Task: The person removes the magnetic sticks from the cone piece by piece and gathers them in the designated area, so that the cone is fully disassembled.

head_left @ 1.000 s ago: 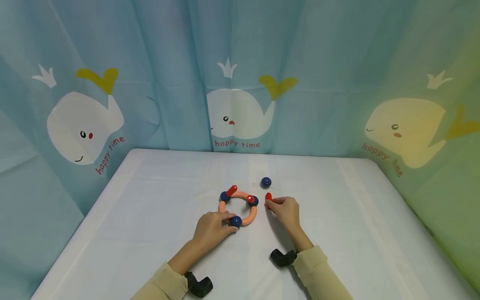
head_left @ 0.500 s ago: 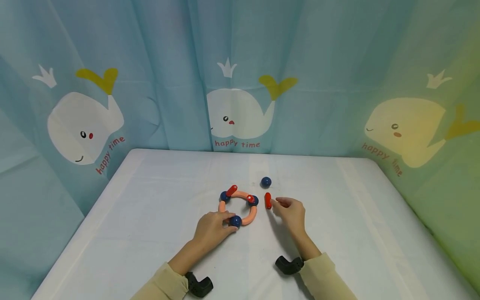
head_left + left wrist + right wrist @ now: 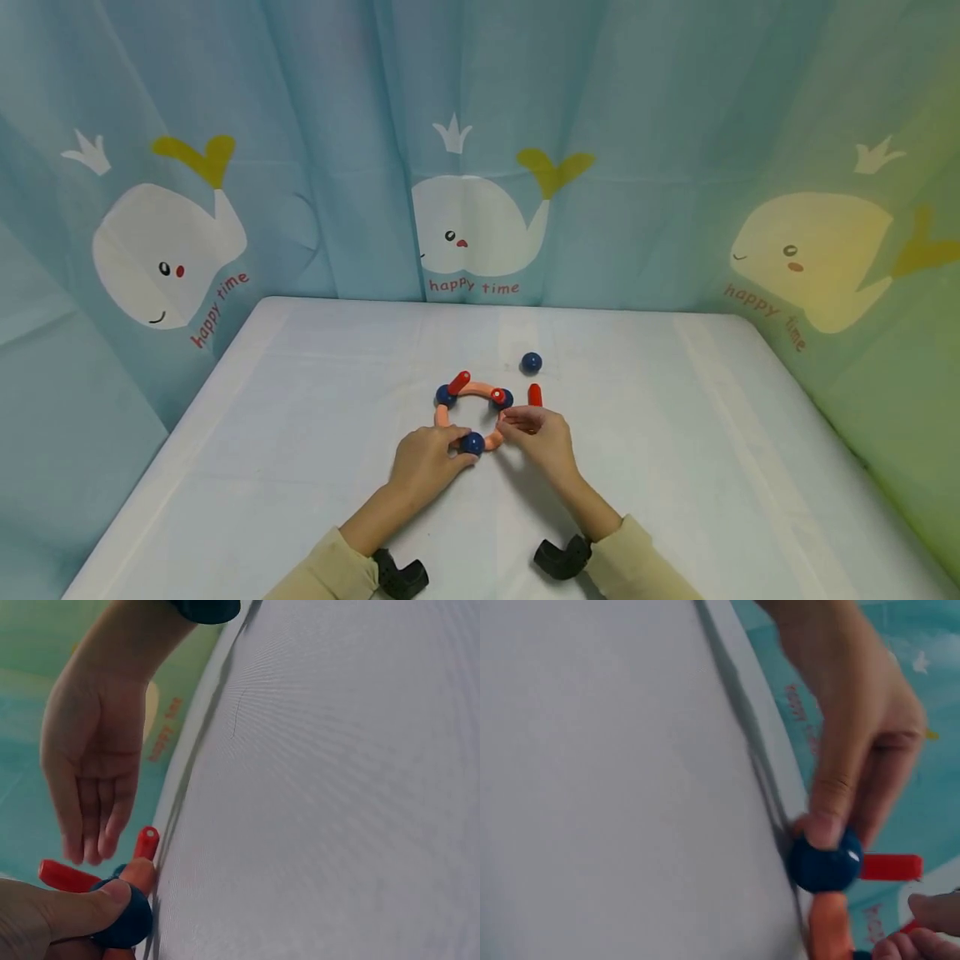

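A ring of peach-orange curved rods (image 3: 474, 389) joined by blue balls lies on the table. Red sticks (image 3: 460, 382) project from its two far balls. My left hand (image 3: 426, 467) pinches the ring's near blue ball (image 3: 472, 443) between thumb and fingers, seen close in the left wrist view (image 3: 127, 919). My right hand (image 3: 546, 442) is at the ring's right side, its fingertips by the right curved rod; whether they touch it cannot be told. Its fingers look straight in the left wrist view. Behind this hand is a loose red stick (image 3: 535, 393), partly hidden.
A loose blue ball (image 3: 531, 362) sits beyond the red stick. The white table (image 3: 675, 433) reaches back to a blue curtain (image 3: 645, 242) printed with whales. Each wrist wears a black device (image 3: 562, 557) near the sleeve.
My right hand let go of the loose red stick, drew back slightly, then moved left to the ring. The ring shifted a little; my left hand kept its pinch on the near ball.
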### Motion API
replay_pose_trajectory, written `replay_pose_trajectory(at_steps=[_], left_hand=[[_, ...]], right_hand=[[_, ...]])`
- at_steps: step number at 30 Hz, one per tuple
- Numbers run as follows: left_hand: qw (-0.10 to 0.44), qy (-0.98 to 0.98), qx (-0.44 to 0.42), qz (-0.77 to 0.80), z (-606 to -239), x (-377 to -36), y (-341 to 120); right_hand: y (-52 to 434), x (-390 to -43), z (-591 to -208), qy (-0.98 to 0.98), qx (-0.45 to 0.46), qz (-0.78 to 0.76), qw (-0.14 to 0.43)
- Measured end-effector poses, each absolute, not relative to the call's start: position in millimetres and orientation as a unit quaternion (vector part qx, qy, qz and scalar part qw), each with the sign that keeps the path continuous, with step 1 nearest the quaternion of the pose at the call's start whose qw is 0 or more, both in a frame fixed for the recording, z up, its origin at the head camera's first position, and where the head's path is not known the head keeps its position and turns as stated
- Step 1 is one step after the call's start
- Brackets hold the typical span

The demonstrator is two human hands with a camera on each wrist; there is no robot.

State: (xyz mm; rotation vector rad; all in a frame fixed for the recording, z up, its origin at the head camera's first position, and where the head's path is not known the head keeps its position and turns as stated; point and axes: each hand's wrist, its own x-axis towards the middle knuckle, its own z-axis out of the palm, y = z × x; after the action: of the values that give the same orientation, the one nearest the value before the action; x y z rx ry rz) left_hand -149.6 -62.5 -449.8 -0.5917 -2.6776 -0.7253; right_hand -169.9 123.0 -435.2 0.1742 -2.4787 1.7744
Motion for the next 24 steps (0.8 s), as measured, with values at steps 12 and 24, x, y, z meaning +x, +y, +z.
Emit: replay_pose_trajectory(at_steps=[12, 24], left_hand=[[0.110, -0.937, -0.184, -0.275, -433, -158, -79], [0.133, -0.889, -0.086, -0.431, -459, -199, -101]], right_hand=[[96, -172, -441, -0.787, 0.119, 0.603, 0.057], [64, -168, -436, -0.773, 0.132, 0.610, 0.110]])
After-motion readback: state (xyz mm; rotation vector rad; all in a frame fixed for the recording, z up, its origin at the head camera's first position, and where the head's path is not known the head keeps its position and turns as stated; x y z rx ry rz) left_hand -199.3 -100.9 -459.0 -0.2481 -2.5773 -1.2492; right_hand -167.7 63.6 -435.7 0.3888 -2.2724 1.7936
